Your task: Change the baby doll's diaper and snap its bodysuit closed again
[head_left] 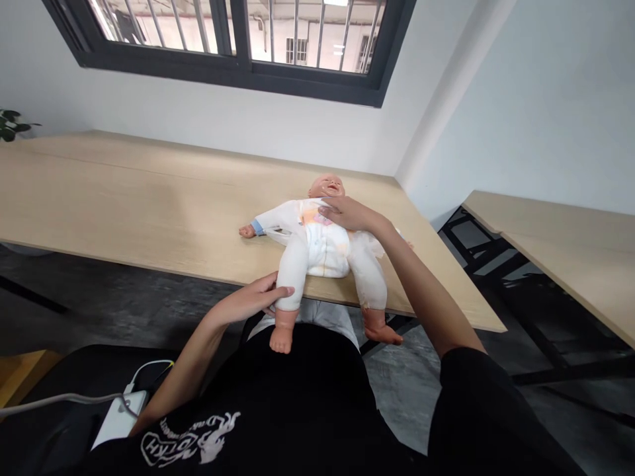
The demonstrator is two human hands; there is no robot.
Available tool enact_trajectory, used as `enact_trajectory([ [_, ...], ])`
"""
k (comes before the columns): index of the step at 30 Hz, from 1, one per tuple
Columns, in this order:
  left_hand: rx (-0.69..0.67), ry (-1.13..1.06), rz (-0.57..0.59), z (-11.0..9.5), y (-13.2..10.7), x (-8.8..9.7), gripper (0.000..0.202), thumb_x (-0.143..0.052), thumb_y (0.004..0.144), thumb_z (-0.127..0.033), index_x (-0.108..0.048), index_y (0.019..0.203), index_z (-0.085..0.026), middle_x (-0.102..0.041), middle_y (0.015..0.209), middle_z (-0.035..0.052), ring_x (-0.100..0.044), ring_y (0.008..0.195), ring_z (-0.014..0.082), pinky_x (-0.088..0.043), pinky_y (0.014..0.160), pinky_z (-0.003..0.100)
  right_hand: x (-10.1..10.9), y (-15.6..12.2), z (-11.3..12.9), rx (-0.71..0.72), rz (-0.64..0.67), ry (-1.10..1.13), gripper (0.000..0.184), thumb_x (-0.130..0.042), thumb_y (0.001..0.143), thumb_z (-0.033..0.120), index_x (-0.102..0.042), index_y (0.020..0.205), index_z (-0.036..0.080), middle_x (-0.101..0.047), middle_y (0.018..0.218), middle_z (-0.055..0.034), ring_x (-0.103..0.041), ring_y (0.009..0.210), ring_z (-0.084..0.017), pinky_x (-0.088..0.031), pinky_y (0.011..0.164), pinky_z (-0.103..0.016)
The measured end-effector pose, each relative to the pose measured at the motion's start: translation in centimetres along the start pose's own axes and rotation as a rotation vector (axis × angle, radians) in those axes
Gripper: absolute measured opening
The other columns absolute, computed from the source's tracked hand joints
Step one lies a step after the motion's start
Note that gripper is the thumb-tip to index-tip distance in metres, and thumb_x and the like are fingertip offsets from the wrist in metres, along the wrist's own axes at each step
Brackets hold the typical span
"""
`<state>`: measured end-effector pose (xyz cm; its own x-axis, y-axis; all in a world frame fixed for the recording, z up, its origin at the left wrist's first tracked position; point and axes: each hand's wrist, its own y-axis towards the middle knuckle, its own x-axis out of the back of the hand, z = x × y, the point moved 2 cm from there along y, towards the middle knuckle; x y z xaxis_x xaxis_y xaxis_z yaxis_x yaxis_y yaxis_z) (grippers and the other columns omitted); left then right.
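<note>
A baby doll [325, 218] lies on its back on the table, its head toward the wall and its feet hanging past the front edge. It wears a white top with a coloured print, and a white diaper [327, 251] is around its hips. My left hand [258, 297] is wrapped round the lower part of the doll's leg [292, 271] on the left, thumb in front and some fingers hidden behind. Across the doll's chest rests my right hand [350, 215], its fingers lying flat on the top. The doll's other leg [370, 271] is untouched and slants outward.
The long wooden table [149, 205] runs along the wall under a barred window [248, 73]. A second table [570, 238] with black legs stands at right. Lower left, a white device [119, 416] with cables rests on a black seat [74, 370]. A plant [12, 125] shows far left.
</note>
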<state>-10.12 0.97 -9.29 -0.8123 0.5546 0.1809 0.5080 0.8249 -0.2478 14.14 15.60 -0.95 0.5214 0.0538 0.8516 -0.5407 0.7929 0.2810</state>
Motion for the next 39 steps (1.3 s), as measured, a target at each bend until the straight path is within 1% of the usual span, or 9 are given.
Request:
enact_trajectory([
  [7, -0.025, 0.118, -0.005, -0.7, -0.4, -0.5, 0.057, -0.064, 0.087, -0.062, -0.065, 0.122, -0.017, -0.073, 0.115, 0.0118, -0.069, 0.096, 0.0267, -0.055, 0.075, 0.033, -2.0, -0.1, -2.5, -0.142, -0.054, 0.102, 0.037, -0.064, 0.088, 0.046, -0.05, 0.065, 0.02, -0.055, 0.073, -0.0009, -0.051, 0.074, -0.018, -0.036, 0.069, -0.031],
  [14, -0.008, 0.206, 0.045, -1.2, -0.6, -0.2, 0.058, -0.062, 0.088, -0.066, -0.064, 0.116, -0.016, -0.073, 0.104, 0.0113, -0.069, 0.082, 0.0227, -0.054, 0.069, 0.031, -3.1, -0.6, -4.2, -0.191, -0.39, 0.293, 0.023, -0.072, 0.074, 0.039, -0.062, 0.075, 0.019, -0.067, 0.083, -0.0028, -0.057, 0.079, -0.018, -0.045, 0.078, -0.032],
  [22, 0.036, 0.289, 0.074, -0.7, -0.9, 0.7, 0.051, -0.057, 0.091, -0.068, -0.061, 0.105, -0.019, -0.064, 0.076, 0.0031, -0.061, 0.067, 0.0189, -0.042, 0.051, 0.025, -3.8, -0.8, -4.6, -0.213, -0.445, 0.306, 0.022, -0.072, 0.076, 0.037, -0.061, 0.072, 0.019, -0.067, 0.084, -0.0046, -0.058, 0.079, -0.018, -0.046, 0.08, -0.033],
  [25, -0.155, 0.378, -0.162, -2.0, -0.8, 1.5, 0.044, -0.055, 0.094, -0.063, -0.052, 0.083, -0.021, -0.054, 0.07, -0.001, -0.05, 0.062, 0.0149, -0.039, 0.057, 0.026, -3.8, -0.9, -4.5, -0.196, -0.443, 0.307, 0.022, -0.073, 0.077, 0.038, -0.062, 0.073, 0.019, -0.067, 0.084, -0.0045, -0.058, 0.08, -0.018, -0.046, 0.08, -0.032],
  [27, -0.365, 0.453, -0.402, -3.8, -0.6, 1.6, 0.038, -0.055, 0.096, -0.056, -0.051, 0.081, -0.021, -0.058, 0.078, 0.0007, -0.053, 0.074, 0.017, -0.044, 0.07, 0.029, -3.7, -0.9, -4.4, -0.194, -0.447, 0.319, 0.023, -0.073, 0.076, 0.038, -0.062, 0.072, 0.019, -0.067, 0.083, -0.0042, -0.058, 0.08, -0.018, -0.047, 0.08, -0.032],
  [29, -0.544, 0.59, -0.485, -6.0, 0.0, 0.9, 0.03, -0.052, 0.098, -0.049, -0.059, 0.091, -0.02, -0.065, 0.093, 0.0047, -0.058, 0.095, 0.0224, -0.046, 0.09, 0.035, -3.7, -0.9, -4.4, -0.22, -0.447, 0.328, 0.024, -0.075, 0.074, 0.039, -0.061, 0.072, 0.019, -0.067, 0.082, -0.004, -0.058, 0.078, -0.018, -0.047, 0.078, -0.032],
  [32, -0.719, 0.849, -0.242, -8.5, 2.3, -1.6, 0.029, -0.048, 0.102, -0.042, -0.069, 0.112, -0.023, -0.07, 0.122, 0.0068, -0.049, 0.133, 0.0298, -0.026, 0.12, 0.049, -3.6, -0.8, -4.6, -0.241, -0.446, 0.335, 0.027, -0.075, 0.073, 0.041, -0.061, 0.072, 0.018, -0.067, 0.08, -0.0038, -0.056, 0.074, -0.017, -0.046, 0.075, -0.032],
  [35, -0.792, 0.965, 0.012, -9.5, 5.6, -3.8, 0.03, -0.052, 0.102, -0.038, -0.069, 0.125, -0.028, -0.063, 0.143, 0.0039, -0.04, 0.146, 0.0282, -0.003, 0.127, 0.055, -3.7, -0.8, -4.8, -0.225, -0.442, 0.371, 0.03, -0.074, 0.074, 0.046, -0.062, 0.078, 0.018, -0.068, 0.085, -0.0048, -0.057, 0.078, -0.018, -0.047, 0.076, -0.032],
  [39, -0.781, 0.991, 0.176, -9.4, 9.6, -4.6, 0.031, -0.05, 0.103, -0.031, -0.069, 0.127, -0.026, -0.06, 0.147, 0.0057, -0.046, 0.143, 0.0256, -0.015, 0.126, 0.052, -4.0, -0.8, -5.2, -0.209, -0.438, 0.384, 0.029, -0.075, 0.073, 0.043, -0.063, 0.082, 0.019, -0.069, 0.088, -0.0046, -0.06, 0.081, -0.019, -0.05, 0.082, -0.034],
])
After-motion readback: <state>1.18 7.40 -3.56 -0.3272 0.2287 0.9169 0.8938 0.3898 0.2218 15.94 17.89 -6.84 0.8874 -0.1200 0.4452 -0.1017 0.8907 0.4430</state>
